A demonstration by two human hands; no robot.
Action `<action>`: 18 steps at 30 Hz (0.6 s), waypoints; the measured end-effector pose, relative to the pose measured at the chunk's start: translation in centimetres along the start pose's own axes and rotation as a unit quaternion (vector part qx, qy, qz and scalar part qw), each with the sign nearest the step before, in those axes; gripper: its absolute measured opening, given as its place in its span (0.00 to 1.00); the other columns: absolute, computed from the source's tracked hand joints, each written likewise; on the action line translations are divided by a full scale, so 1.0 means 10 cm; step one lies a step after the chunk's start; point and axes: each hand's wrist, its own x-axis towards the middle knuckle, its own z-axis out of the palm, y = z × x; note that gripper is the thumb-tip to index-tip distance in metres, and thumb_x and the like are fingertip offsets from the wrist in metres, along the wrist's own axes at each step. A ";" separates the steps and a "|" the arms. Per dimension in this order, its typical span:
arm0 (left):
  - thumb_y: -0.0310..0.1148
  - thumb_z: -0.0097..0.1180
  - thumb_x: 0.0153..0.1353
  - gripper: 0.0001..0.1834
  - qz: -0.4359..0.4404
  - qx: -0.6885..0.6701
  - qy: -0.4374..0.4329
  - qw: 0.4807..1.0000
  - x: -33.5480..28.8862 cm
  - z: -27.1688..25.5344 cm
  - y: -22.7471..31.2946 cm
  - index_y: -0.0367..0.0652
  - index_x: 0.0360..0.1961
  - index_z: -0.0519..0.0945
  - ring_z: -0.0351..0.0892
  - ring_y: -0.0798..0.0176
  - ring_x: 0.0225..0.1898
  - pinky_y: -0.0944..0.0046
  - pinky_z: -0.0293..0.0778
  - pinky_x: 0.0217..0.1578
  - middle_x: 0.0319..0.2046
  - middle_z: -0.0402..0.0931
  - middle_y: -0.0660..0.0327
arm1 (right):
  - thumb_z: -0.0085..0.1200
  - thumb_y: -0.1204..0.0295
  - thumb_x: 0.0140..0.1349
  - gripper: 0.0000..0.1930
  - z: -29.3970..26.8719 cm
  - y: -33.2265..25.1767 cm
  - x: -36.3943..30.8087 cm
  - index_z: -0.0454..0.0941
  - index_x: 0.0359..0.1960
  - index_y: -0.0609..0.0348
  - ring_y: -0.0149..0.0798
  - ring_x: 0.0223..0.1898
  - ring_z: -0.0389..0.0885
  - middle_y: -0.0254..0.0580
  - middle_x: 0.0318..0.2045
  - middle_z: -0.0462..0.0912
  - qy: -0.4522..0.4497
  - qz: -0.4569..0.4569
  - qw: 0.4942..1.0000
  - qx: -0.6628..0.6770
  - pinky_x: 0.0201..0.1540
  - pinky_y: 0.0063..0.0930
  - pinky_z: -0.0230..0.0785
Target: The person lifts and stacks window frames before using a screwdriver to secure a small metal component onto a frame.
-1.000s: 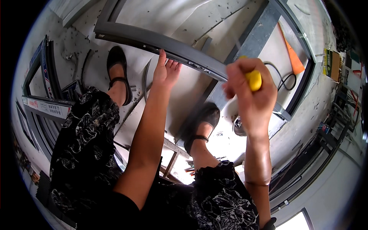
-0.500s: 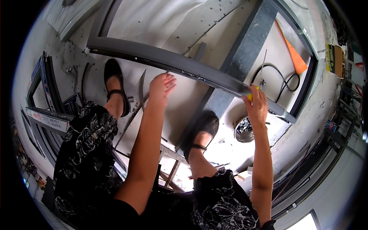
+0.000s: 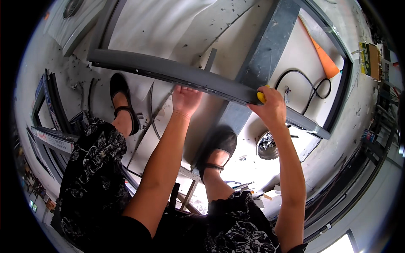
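Note:
A large grey metal frame (image 3: pixel 168 69), like a window frame, spans the view in front of me, its near rail crossing between my feet and my hands. My left hand (image 3: pixel 186 100) is at the lower edge of this rail, palm up, its fingertips tucked under and partly hidden. Farther right, my right hand (image 3: pixel 271 109) is closed around the yellow handle of a screwdriver (image 3: pixel 261 98) over the rail. The tool's thin shaft points away from me above the grey beam. Its tip is hard to make out.
A wide grey beam (image 3: pixel 270 40) runs under the frame. Inside the frame are a looped black cable (image 3: pixel 291 71) and an orange triangular piece (image 3: pixel 324 55). A metal bowl of small dark parts (image 3: pixel 267 147) stands near my right forearm. More dark frames (image 3: pixel 52 105) lean at left.
My left hand has moved right and up against the rail. My right hand has shifted left with the screwdriver. The frame's near rail appears slightly lower on the left and tilted.

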 end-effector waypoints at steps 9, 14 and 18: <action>0.45 0.36 0.72 0.22 0.002 -0.038 -0.135 0.990 0.11 0.82 -0.35 0.44 0.50 0.80 0.62 0.48 0.66 0.49 0.55 0.69 0.56 0.74 0.51 | 0.75 0.65 0.35 0.23 -0.65 -0.54 0.09 0.80 0.35 0.55 0.43 0.27 0.78 0.40 0.26 0.79 0.025 -0.070 0.996 0.054 0.31 0.33 0.70; 0.49 0.39 0.70 0.24 0.142 -0.008 -0.062 0.988 0.26 1.23 -0.37 0.45 0.57 0.74 0.54 0.48 0.70 0.49 0.45 0.72 0.63 0.66 0.54 | 0.77 0.65 0.37 0.25 -0.67 -0.77 0.23 0.80 0.38 0.60 0.40 0.27 0.79 0.43 0.28 0.80 0.014 -0.075 0.994 0.072 0.34 0.28 0.73; 0.49 0.40 0.69 0.24 0.140 0.041 -0.205 0.968 0.42 1.26 -0.22 0.45 0.56 0.76 0.57 0.50 0.69 0.49 0.45 0.71 0.62 0.70 0.56 | 0.75 0.62 0.37 0.23 -0.65 -0.84 0.30 0.80 0.36 0.55 0.44 0.25 0.79 0.40 0.24 0.79 0.043 -0.087 0.991 0.090 0.28 0.32 0.70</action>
